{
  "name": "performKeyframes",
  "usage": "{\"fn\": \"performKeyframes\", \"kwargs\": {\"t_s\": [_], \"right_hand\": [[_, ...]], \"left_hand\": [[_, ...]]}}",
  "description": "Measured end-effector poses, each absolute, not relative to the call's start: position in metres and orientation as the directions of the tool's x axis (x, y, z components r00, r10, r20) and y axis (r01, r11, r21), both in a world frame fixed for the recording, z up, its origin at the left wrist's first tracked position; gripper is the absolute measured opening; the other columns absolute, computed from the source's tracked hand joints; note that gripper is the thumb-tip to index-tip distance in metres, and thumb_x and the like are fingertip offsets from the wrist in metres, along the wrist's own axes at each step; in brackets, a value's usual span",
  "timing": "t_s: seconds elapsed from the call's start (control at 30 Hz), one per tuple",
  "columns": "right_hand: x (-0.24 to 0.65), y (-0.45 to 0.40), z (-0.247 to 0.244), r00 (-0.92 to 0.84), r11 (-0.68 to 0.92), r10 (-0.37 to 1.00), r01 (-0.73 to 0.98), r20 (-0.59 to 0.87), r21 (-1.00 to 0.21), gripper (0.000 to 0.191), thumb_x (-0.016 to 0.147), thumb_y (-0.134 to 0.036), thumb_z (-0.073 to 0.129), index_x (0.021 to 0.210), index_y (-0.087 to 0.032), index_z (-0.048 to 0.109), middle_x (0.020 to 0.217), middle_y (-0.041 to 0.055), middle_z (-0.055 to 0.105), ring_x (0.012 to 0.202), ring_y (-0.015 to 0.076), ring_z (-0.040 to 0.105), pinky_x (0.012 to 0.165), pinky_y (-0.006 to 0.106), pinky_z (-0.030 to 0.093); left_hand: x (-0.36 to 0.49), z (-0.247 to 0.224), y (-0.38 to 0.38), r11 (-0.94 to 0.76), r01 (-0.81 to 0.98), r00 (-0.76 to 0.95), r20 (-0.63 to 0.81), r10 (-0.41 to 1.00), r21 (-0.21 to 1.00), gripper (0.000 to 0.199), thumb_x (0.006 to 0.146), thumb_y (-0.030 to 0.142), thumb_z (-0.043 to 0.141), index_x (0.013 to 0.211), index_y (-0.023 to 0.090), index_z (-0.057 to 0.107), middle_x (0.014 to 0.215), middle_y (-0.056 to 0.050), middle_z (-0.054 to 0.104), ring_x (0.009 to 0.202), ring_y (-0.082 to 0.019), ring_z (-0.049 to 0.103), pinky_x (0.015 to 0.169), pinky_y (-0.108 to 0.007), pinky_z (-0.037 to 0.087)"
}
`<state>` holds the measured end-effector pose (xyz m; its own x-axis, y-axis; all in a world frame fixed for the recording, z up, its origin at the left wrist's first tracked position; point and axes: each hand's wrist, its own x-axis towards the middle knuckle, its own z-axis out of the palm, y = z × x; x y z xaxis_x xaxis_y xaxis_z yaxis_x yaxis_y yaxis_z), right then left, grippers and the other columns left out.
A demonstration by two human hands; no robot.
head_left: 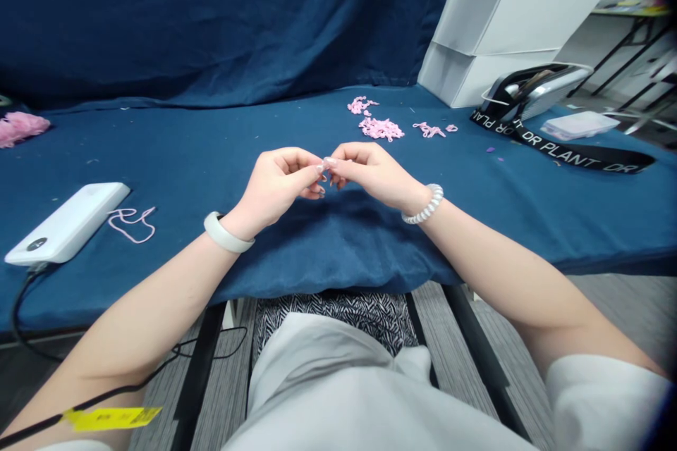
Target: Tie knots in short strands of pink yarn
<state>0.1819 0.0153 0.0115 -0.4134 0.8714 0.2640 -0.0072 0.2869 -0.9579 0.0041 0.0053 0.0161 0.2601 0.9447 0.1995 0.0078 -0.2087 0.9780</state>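
My left hand [284,180] and my right hand [369,170] meet over the front part of the blue cloth, fingertips touching. Each thumb is pinched against its index finger. Whatever sits between the fingertips is too small and too hidden to name. Beyond my right hand lie a pile of pink loops [381,129], a smaller pink cluster [360,106] and a few loose pink pieces [429,130]. Left of my left hand, a thin pink cord [132,224] is spread in loose bends.
A white power bank [68,224] with a black cable [21,303] lies at the left. Pink fluffy material [22,128] is at the far left. On the right are white boxes [534,14], a black lettered strap [571,151], a bag [534,93] and a flat clear case [580,125].
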Motion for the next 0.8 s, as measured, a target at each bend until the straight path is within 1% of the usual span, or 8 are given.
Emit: {"fn": "performKeyframes", "kwargs": {"t_s": [0.13, 0.23, 0.33, 0.47, 0.63, 0.73, 0.8], "right_hand": [[0.1817, 0.0164, 0.0117, -0.387, 0.314, 0.871, -0.039, 0.304, -0.949, 0.048, 0.067, -0.057, 0.075, 0.064, -0.012, 0.058, 0.062, 0.0008, 0.06, 0.058, 0.0076, 0.052, 0.059, 0.022, 0.044], [0.1827, 0.0182, 0.0107, -0.363, 0.325, 0.871, -0.081, 0.332, -0.942, 0.05, 0.063, -0.058, 0.078, 0.06, -0.012, 0.058, 0.059, 0.0007, 0.059, 0.056, 0.0075, 0.051, 0.057, 0.022, 0.042], [0.1826, 0.0182, 0.0085, -0.36, 0.323, 0.872, -0.083, 0.331, -0.943, 0.05, 0.062, -0.057, 0.079, 0.06, -0.012, 0.058, 0.057, 0.0009, 0.058, 0.056, 0.0081, 0.051, 0.057, 0.022, 0.04], [0.18, 0.0161, 0.0057, -0.356, 0.327, 0.878, -0.039, 0.319, -0.944, 0.05, 0.063, -0.059, 0.077, 0.061, -0.012, 0.059, 0.057, 0.0009, 0.057, 0.056, 0.0085, 0.05, 0.057, 0.023, 0.04], [0.1792, 0.0162, 0.0064, -0.389, 0.302, 0.88, 0.01, 0.274, -0.953, 0.053, 0.066, -0.064, 0.072, 0.066, -0.012, 0.061, 0.062, 0.0011, 0.059, 0.058, 0.0079, 0.051, 0.058, 0.022, 0.041], [0.1804, 0.017, 0.0076, -0.417, 0.277, 0.872, -0.01, 0.256, -0.961, 0.054, 0.066, -0.065, 0.072, 0.068, -0.011, 0.061, 0.063, 0.0013, 0.06, 0.059, 0.0078, 0.052, 0.059, 0.022, 0.042], [0.1808, 0.0171, 0.008, -0.415, 0.278, 0.873, -0.009, 0.256, -0.961, 0.054, 0.066, -0.063, 0.073, 0.068, -0.011, 0.062, 0.063, 0.0013, 0.06, 0.059, 0.0079, 0.052, 0.06, 0.022, 0.042]], "left_hand": [[0.0042, 0.0165, 0.0051, -0.2, 0.01, 0.278, 0.189, 0.942, 0.98, 0.022, 0.07, 0.03, 0.076, 0.075, 0.012, 0.066, 0.067, -0.002, 0.066, 0.054, -0.009, 0.062, 0.055, -0.021, 0.057], [0.0037, 0.0172, 0.0051, -0.173, -0.026, 0.282, 0.173, 0.943, 0.985, 0.03, 0.073, 0.04, 0.073, 0.08, 0.013, 0.065, 0.068, -0.001, 0.065, 0.055, -0.01, 0.063, 0.053, -0.022, 0.057], [0.0032, 0.0169, 0.0053, -0.16, -0.003, 0.289, 0.154, 0.945, 0.987, 0.039, 0.074, 0.05, 0.072, 0.084, 0.013, 0.064, 0.073, -0.003, 0.066, 0.059, -0.011, 0.064, 0.053, -0.021, 0.056], [0.0029, 0.0142, 0.0061, -0.202, 0.052, 0.308, 0.177, 0.935, 0.978, 0.038, 0.07, 0.047, 0.077, 0.082, 0.013, 0.064, 0.075, -0.004, 0.068, 0.063, -0.011, 0.064, 0.054, -0.02, 0.056], [0.0034, 0.0126, 0.006, -0.266, 0.043, 0.271, 0.245, 0.931, 0.963, 0.039, 0.07, 0.049, 0.076, 0.077, 0.013, 0.062, 0.071, -0.003, 0.066, 0.061, -0.011, 0.063, 0.056, -0.02, 0.056], [0.0033, 0.0131, 0.0065, -0.262, 0.032, 0.243, 0.247, 0.938, 0.964, 0.037, 0.072, 0.048, 0.075, 0.077, 0.014, 0.062, 0.072, -0.004, 0.065, 0.064, -0.011, 0.063, 0.058, -0.021, 0.057], [0.0024, 0.0135, 0.0076, -0.225, 0.011, 0.236, 0.216, 0.948, 0.974, 0.034, 0.075, 0.046, 0.072, 0.079, 0.014, 0.061, 0.074, -0.003, 0.065, 0.065, -0.012, 0.064, 0.056, -0.021, 0.057]]}}
